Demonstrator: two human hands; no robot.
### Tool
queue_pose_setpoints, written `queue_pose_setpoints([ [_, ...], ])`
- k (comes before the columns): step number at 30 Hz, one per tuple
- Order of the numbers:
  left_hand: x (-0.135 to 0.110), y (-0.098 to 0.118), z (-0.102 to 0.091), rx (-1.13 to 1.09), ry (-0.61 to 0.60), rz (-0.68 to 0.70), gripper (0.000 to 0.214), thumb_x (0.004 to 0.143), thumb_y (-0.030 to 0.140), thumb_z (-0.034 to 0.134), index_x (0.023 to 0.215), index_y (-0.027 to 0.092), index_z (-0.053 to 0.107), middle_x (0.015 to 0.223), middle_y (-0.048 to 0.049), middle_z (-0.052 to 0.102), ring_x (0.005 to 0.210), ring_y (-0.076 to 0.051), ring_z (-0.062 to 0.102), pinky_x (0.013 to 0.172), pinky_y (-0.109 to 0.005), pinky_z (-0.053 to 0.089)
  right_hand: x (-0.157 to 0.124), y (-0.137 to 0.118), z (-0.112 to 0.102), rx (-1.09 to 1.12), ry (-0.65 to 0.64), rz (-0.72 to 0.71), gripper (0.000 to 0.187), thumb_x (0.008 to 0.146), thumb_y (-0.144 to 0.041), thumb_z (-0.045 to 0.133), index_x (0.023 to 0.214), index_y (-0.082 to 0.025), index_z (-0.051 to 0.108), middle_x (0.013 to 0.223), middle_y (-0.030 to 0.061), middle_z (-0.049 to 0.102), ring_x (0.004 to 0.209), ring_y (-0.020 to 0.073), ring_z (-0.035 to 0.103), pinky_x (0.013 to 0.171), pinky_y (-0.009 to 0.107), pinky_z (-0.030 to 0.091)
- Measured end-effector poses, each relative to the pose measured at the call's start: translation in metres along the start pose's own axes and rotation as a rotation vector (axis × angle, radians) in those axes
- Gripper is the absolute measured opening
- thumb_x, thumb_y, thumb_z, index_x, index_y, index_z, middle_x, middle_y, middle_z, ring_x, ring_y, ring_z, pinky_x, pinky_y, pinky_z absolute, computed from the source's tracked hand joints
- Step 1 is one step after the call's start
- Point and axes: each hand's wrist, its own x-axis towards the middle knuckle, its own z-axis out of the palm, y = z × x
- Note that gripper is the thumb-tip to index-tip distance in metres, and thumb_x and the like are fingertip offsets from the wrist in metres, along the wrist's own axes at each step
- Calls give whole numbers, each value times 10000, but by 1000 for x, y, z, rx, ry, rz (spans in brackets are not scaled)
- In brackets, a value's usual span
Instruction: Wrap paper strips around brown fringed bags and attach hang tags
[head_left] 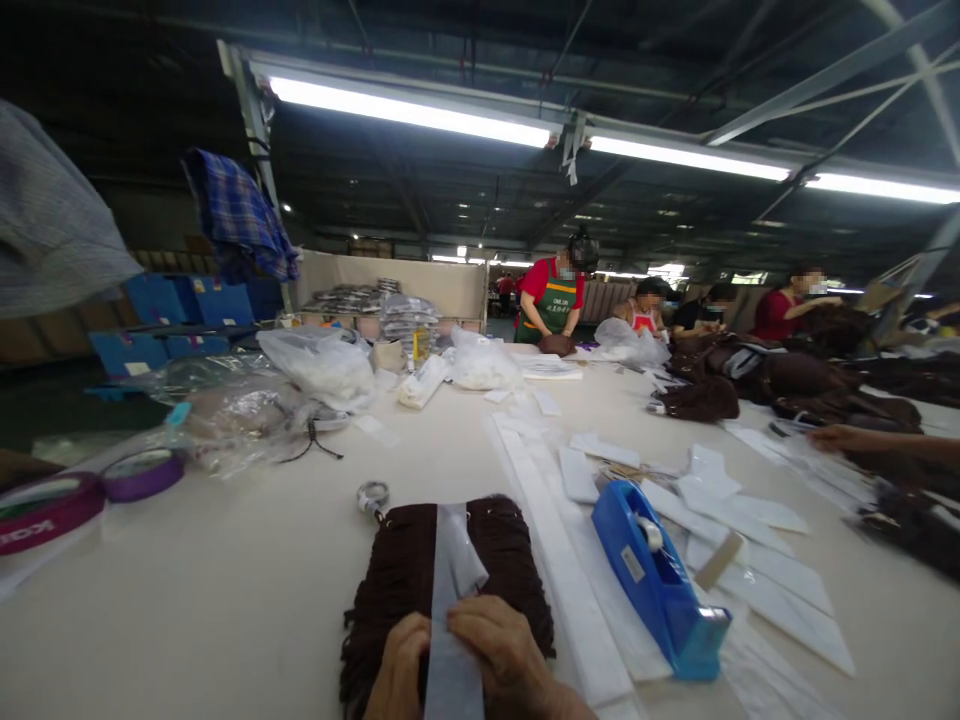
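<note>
A dark brown fringed bag (397, 580) lies on the table in front of me, a metal ring (373, 497) at its far left corner. A white paper strip (452, 590) runs lengthwise over its middle. My left hand (399, 668) presses on the bag just left of the strip, fingers curled. On the strip's right side, my right hand (504, 655) has its fingers pinched on the paper's edge. Both hands sit at the bottom edge of the view.
A blue tape dispenser (660, 580) stands right of the bag among several white paper strips (757, 560). Purple tape rolls (142, 472) and plastic bags (322, 365) lie at the left. Another person's arm (877, 442) reaches in at the right near brown bags (795, 385). Several people work at the far end.
</note>
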Motion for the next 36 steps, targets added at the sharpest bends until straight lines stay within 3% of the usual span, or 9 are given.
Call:
queue_pose_setpoints([
  [2,2,1,2,-17,89,34,543,843,291,472,1322,168,248,1256,-184,365,1085,-275,472,812,-408,512,-4,-2,-4,30,39,38,190,849,-256,490,978,-226,626,920,70,687,852,167,638,740,252,524],
  [5,8,1,-3,-30,-21,21,737,793,255,474,1387,134,54,1379,-211,238,1061,-261,505,787,-357,534,-2,-5,-14,96,113,140,190,827,-202,524,977,-233,636,933,68,676,869,167,632,757,256,528],
  [9,15,-5,-12,122,-232,114,798,625,115,581,1344,183,243,1272,-121,466,1136,-248,484,926,-344,469,15,-4,-28,187,241,407,133,793,-169,546,872,-203,647,1069,90,625,970,193,602,831,291,506],
  [12,13,-13,-11,185,-205,255,764,569,112,608,1284,206,355,1216,-104,523,1088,-243,526,895,-330,491,20,2,-27,272,141,509,221,836,-172,453,966,-210,628,1108,71,621,1001,190,596,882,322,485],
  [16,9,-9,-5,143,-141,160,799,595,102,570,1332,156,266,1276,-155,447,1172,-275,450,920,-381,470,8,10,-12,194,-76,377,364,849,-162,403,1193,-203,517,1140,83,615,1051,191,578,918,350,471],
  [21,16,4,-8,122,-149,103,944,600,80,598,1388,141,83,1371,-206,317,1256,-341,322,969,-474,403,4,9,-7,-72,-155,61,437,755,-53,374,1164,-112,516,1178,152,583,1139,216,513,972,389,425],
  [28,25,8,-13,109,-204,125,880,642,95,530,1392,131,69,1344,-178,377,1201,-286,419,963,-412,425,11,-3,-9,-87,-189,47,334,779,-63,371,1031,-167,562,1058,105,653,1101,210,543,953,373,440],
  [33,27,15,-17,231,-202,111,796,605,60,508,1355,158,259,1352,-164,356,1210,-278,404,949,-382,437,8,-7,-3,-93,-204,-6,355,813,-82,356,1098,-187,541,1047,92,655,1051,185,572,950,359,431],
  [36,30,18,-25,324,-248,226,749,544,65,496,1281,149,394,1329,-147,407,1176,-290,424,922,-407,448,3,-13,-2,-104,-238,-20,319,832,-93,338,1029,-195,567,968,76,676,974,165,603,947,341,425],
])
